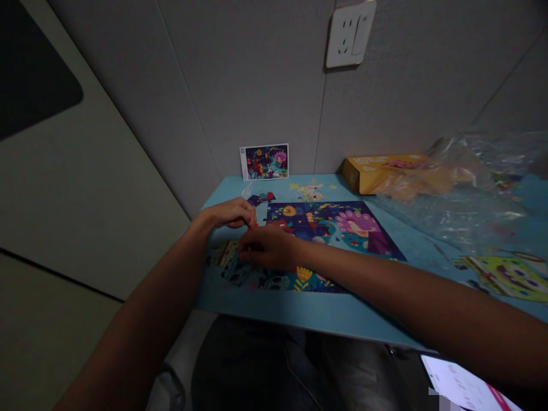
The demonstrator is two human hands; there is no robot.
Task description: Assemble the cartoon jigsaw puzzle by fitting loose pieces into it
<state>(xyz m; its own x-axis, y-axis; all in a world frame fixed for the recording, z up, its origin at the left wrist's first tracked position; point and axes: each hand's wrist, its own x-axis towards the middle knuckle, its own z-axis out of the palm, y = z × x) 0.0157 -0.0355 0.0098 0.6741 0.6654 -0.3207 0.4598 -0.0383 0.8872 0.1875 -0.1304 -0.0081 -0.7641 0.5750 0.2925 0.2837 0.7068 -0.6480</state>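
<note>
A colourful jigsaw puzzle with an underwater picture lies partly joined on the light blue table. At its left side, my left hand is closed, with a small red puzzle piece at its fingertips. My right hand reaches across the puzzle's lower left part, its fingers curled; whatever they may hold is hidden. Darker puzzle pieces lie below and left of the right hand. Beyond the left hand is another small joined section.
A picture card leans against the wall at the back. Loose pieces lie behind the puzzle. To the right are a yellow box, a crumpled clear plastic bag and a yellow cartoon puzzle. A lit screen shows below the table edge.
</note>
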